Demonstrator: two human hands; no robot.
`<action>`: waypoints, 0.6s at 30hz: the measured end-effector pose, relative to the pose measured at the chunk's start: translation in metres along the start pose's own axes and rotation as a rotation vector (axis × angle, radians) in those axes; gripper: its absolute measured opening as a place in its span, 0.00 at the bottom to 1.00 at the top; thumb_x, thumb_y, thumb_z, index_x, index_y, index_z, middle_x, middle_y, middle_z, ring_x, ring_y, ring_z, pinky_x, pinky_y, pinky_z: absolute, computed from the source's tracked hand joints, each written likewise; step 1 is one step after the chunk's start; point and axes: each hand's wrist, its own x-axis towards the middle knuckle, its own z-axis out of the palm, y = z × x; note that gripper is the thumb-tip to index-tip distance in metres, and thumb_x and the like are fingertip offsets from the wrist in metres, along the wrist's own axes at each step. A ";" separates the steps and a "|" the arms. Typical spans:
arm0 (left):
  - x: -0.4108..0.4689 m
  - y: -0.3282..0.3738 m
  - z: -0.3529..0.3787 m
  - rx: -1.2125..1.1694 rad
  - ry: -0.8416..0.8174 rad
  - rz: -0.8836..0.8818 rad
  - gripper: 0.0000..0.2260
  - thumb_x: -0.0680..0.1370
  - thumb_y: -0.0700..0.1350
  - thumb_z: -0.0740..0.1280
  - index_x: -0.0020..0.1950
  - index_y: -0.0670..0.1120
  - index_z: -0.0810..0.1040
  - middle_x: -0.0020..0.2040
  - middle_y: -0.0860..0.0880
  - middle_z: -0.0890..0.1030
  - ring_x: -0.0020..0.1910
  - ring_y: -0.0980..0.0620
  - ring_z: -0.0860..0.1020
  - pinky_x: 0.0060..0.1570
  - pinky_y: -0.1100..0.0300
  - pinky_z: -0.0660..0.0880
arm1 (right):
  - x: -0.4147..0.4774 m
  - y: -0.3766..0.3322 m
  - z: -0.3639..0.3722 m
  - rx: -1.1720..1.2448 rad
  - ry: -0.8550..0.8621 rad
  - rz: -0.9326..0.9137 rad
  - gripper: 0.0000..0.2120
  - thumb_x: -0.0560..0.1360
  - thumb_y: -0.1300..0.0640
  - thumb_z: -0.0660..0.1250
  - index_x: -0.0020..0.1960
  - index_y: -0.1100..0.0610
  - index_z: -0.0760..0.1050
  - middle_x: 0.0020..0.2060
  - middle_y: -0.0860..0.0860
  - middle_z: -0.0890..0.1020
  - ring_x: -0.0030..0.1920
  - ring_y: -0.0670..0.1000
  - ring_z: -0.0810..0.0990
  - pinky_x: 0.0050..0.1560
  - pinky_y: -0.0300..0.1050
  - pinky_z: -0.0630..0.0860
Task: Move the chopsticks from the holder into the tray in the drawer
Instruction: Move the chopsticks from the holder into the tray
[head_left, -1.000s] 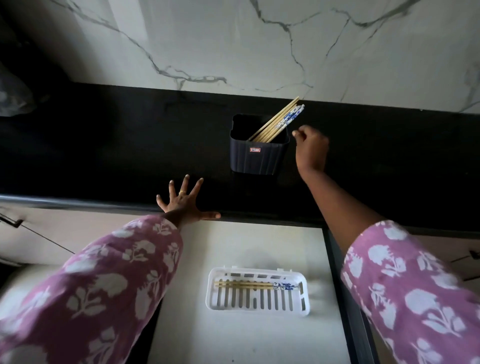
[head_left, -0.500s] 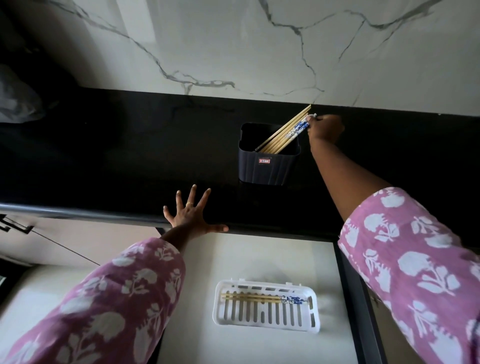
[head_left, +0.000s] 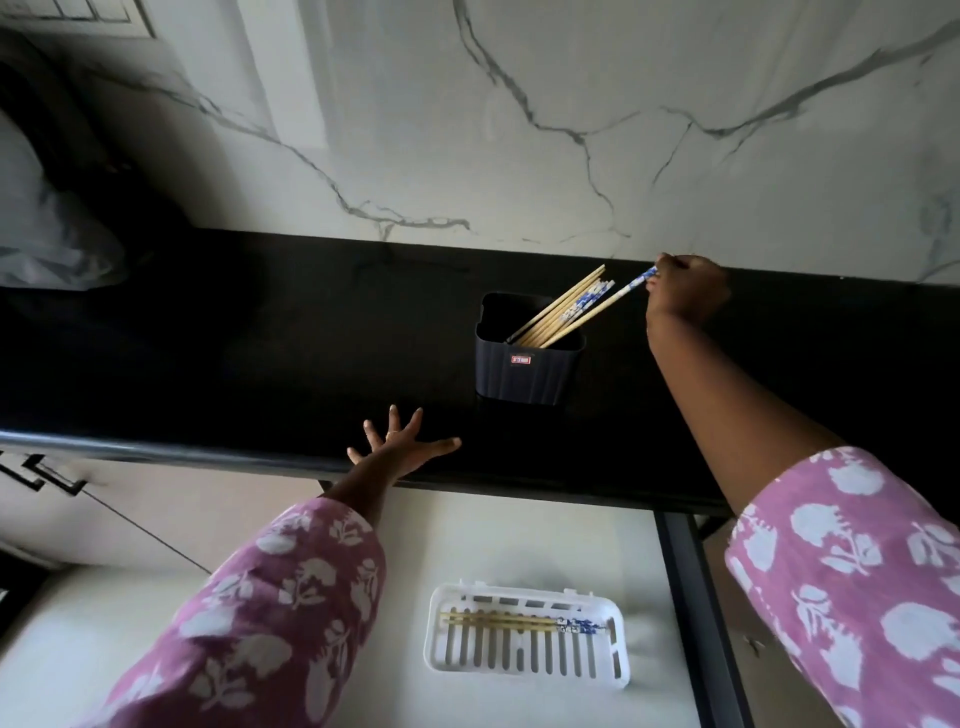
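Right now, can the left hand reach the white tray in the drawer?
Probably yes: the left hand rests empty on the black counter edge, and the white slotted plastic tray lies uncovered below.

Home kitchen, black countertop, marble backsplash, open drawer

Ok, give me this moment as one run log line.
right hand pinches blue-patterned chopstick in holder | left hand spread on countertop | white tray in drawer holds chopsticks

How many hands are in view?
2. The left hand rests spread on the counter; the right hand pinches a chopstick leaning from the holder. None seems hidden.
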 end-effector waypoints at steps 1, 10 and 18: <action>-0.002 0.010 -0.003 -0.045 -0.016 -0.013 0.42 0.67 0.74 0.58 0.75 0.62 0.46 0.77 0.53 0.39 0.74 0.38 0.38 0.67 0.33 0.41 | -0.001 -0.006 -0.009 0.014 0.024 -0.008 0.10 0.72 0.60 0.68 0.49 0.65 0.81 0.42 0.62 0.85 0.42 0.57 0.85 0.47 0.53 0.83; -0.055 0.129 -0.053 -0.953 0.141 0.460 0.15 0.79 0.51 0.62 0.59 0.43 0.77 0.53 0.44 0.78 0.55 0.48 0.75 0.53 0.59 0.69 | -0.037 -0.024 -0.068 0.551 0.183 0.249 0.09 0.71 0.64 0.70 0.48 0.69 0.79 0.41 0.64 0.84 0.25 0.44 0.79 0.32 0.39 0.81; -0.097 0.173 -0.081 -1.386 0.303 0.587 0.08 0.79 0.46 0.64 0.49 0.43 0.80 0.44 0.48 0.81 0.52 0.49 0.79 0.58 0.57 0.72 | -0.091 0.016 -0.088 0.825 0.098 0.649 0.09 0.76 0.61 0.67 0.38 0.61 0.72 0.37 0.53 0.77 0.29 0.45 0.77 0.32 0.32 0.79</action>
